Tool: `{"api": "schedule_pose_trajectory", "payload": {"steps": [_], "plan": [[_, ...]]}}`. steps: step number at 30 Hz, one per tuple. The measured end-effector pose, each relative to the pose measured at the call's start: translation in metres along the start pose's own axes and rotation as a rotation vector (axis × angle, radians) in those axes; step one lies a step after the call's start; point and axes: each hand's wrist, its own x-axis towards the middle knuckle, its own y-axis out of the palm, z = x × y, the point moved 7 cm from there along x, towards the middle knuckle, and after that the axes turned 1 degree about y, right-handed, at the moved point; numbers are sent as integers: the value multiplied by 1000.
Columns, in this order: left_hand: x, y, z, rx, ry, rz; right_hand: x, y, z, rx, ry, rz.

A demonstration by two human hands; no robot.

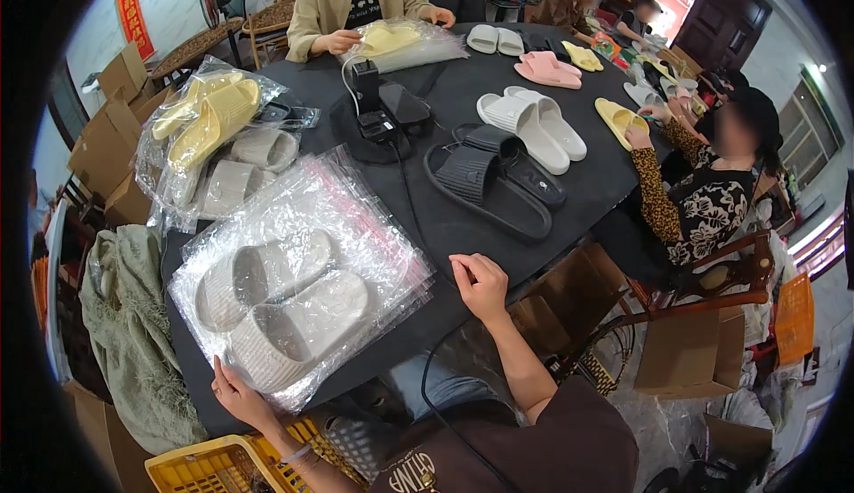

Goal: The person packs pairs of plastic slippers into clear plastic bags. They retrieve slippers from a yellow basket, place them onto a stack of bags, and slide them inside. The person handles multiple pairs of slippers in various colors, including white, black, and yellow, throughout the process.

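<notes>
A pair of light grey slide slippers [307, 315] lies side by side on a stack of clear plastic bags [356, 200] at the near left of the table; they seem to be inside the top bag. My left hand [238, 395] is at the stack's near left corner, its fingertips closed on the bag edge by a slipper's toe end. Beyond the right edge of the bags, my right hand [480, 285] hovers by the table's rim with fingers curled together and nothing visible in them. Ahead of it rests a pair of black slides [489, 186].
Bagged yellow slippers [218, 120] lie at the left. A black device with a cable [369, 106] stands mid-table near white slides [534, 124] and pink slides [547, 68]. Several co-workers sit around; one holds a yellow slipper [614, 120]. A yellow crate [209, 466] is below.
</notes>
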Motion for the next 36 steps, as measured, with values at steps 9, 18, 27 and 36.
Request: {"api": "schedule_pose_trajectory", "payload": {"steps": [9, 18, 27, 36], "plan": [[-1, 0, 4, 11, -6, -4, 0, 0, 1, -2, -8, 5], [-1, -2, -5, 11, 14, -8, 0, 0, 1, -15, 0, 11], [0, -1, -1, -2, 17, -9, 0, 0, 0, -1, -7, 4], [-1, -2, -2, 0, 4, 4, 0, -1, 1, -5, -7, 0]]}}
